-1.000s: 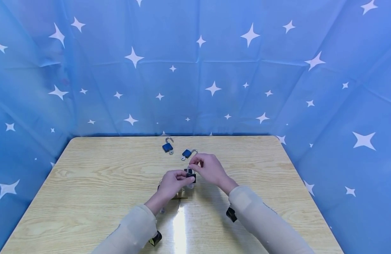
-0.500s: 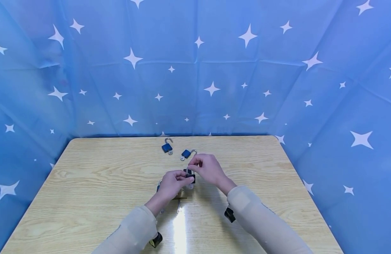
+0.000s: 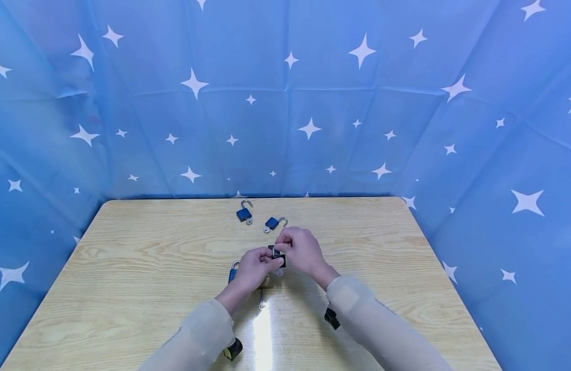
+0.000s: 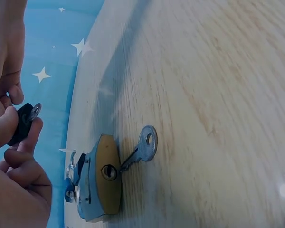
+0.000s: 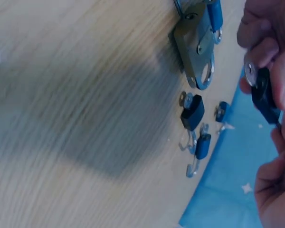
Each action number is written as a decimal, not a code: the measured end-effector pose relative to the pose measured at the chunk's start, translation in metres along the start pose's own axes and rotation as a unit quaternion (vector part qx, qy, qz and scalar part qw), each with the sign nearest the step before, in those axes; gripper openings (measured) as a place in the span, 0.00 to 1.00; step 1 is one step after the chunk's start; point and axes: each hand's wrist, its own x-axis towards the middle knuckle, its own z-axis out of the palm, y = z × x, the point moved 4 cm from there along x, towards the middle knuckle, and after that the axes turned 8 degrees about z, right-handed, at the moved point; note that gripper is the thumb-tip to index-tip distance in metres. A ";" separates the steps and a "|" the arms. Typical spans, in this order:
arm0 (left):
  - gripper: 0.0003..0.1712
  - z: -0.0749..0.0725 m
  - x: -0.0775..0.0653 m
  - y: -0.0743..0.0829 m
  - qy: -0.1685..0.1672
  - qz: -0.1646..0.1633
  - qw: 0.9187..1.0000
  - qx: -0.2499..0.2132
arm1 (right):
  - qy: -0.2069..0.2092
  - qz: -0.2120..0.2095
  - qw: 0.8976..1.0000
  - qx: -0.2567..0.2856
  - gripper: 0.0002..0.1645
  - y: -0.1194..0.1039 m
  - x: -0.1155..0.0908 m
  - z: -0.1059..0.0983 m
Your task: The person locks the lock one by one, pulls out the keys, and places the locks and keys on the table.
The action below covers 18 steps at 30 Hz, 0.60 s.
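Note:
In the head view my left hand (image 3: pixel 253 270) pinches the body of a small black padlock (image 5: pixel 262 97) between thumb and fingers, holding it above the table. A round-headed silver key (image 5: pixel 250 73) sticks out of its bottom. My right hand (image 3: pixel 304 252) pinches the silver shackle at the top. Below my hands a large brass-faced padlock (image 4: pixel 108 183) rests on the table, with a silver key (image 4: pixel 147 145) at its keyhole. Another black padlock (image 5: pixel 194 114) lies behind my hands, its shackle swung out.
Two blue padlocks, one farther left (image 3: pixel 244 214) and one nearer (image 3: pixel 272 223), lie near the table's back edge with raised shackles and keys in them. Left of my left hand is another blue padlock (image 3: pixel 232 273). A blue star-patterned curtain (image 3: pixel 285 129) hangs behind the wood-grain table (image 3: pixel 141 268).
My right hand has lowered a little over the shackle, and its wrist has shifted slightly left. My left hand keeps its grip on the black padlock almost in place.

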 end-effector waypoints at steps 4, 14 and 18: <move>0.15 0.001 0.002 -0.003 0.004 0.005 1.000 -0.002 | 0.018 0.002 1.000 -0.009 0.09 -0.001 -0.002 0.002; 0.14 -0.002 0.003 -0.006 -0.015 -0.006 1.000 0.010 | -0.019 0.037 0.999 -0.020 0.08 0.002 -0.001 0.006; 0.15 -0.003 0.001 -0.005 -0.023 -0.013 1.000 0.011 | -0.033 0.061 0.998 -0.001 0.06 0.006 0.000 0.007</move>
